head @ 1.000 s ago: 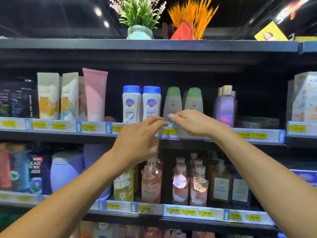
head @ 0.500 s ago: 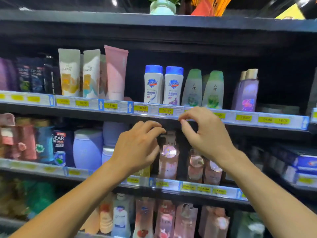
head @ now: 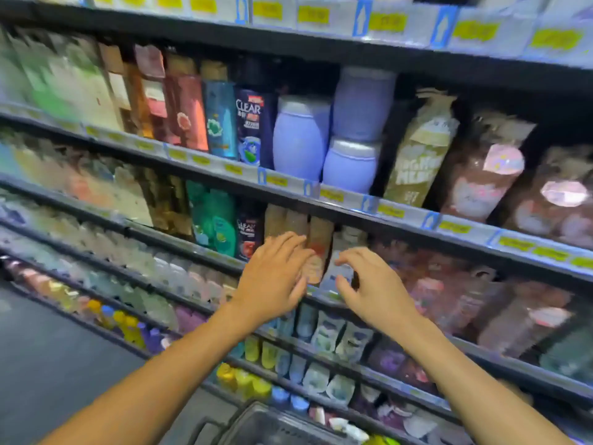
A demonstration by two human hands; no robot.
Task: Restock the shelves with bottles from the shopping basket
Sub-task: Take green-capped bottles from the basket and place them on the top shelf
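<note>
Grey basket (head: 256, 419) rim now shows at the near bottom edge; half a second ago it was out of view. Head has tipped down and left, with heavy motion blur.

Both hands have dropped from the price strip (head: 314, 16), now at the far top, where they were pinching at a tag. They have passed the row with purple jars (head: 298, 136) and a dark shampoo bottle (head: 253, 123), and are now in front of the next row down on the shelves (head: 288, 43).

Left hand (head: 272, 277): fingers nearly straight and spread, nothing held. It is in front of the brown bottles (head: 317, 248); touching or not, cannot tell through the blur.

Right hand (head: 369, 290): fingers loosely curled, thumb apart from index, nothing between them.

Task's thing: the stock bottles should be in the basket, near and below the hands. Only a yellow-green item (head: 382, 440) peeks in at its right corner; bottle or not is unclear.

Judgement: the fiddling at the upper strip looks finished. The hands are empty and heading down, so this reads as the return trip for the next bottle. The next move likely needs a reach down and near, past the lower rows, without clipping their fronts. Progress is unknown, as the basket contents are mostly out of frame.
</note>
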